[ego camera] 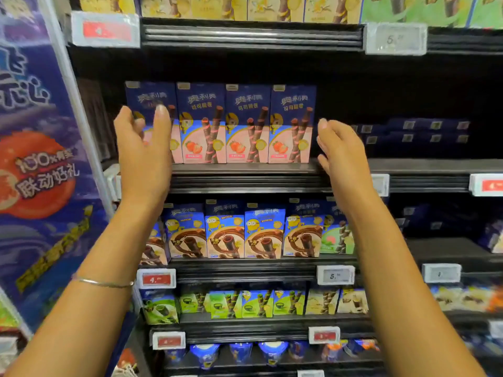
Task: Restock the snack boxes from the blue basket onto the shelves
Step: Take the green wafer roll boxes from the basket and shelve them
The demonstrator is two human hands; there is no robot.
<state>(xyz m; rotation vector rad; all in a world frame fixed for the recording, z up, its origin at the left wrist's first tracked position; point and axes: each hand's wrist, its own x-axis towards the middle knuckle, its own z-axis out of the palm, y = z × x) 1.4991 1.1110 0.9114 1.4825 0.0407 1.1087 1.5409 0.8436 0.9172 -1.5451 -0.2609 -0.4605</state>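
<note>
Several blue-and-pink strawberry snack boxes [226,123] stand upright in a row at the front of the middle shelf [245,168]. My left hand [143,148] is raised in front of the leftmost box, fingers straight and holding nothing. My right hand [337,151] is raised just right of the rightmost box, fingers relaxed, empty, a small gap from it. The blue basket is out of view.
To the right on the same shelf dark boxes [411,131] lie flat further back. Below is a shelf of chocolate snack boxes [245,235], then green boxes [239,303] and cups [239,352]. A blue promo panel [40,159] flanks the left side. Price tags [156,278] line the shelf edges.
</note>
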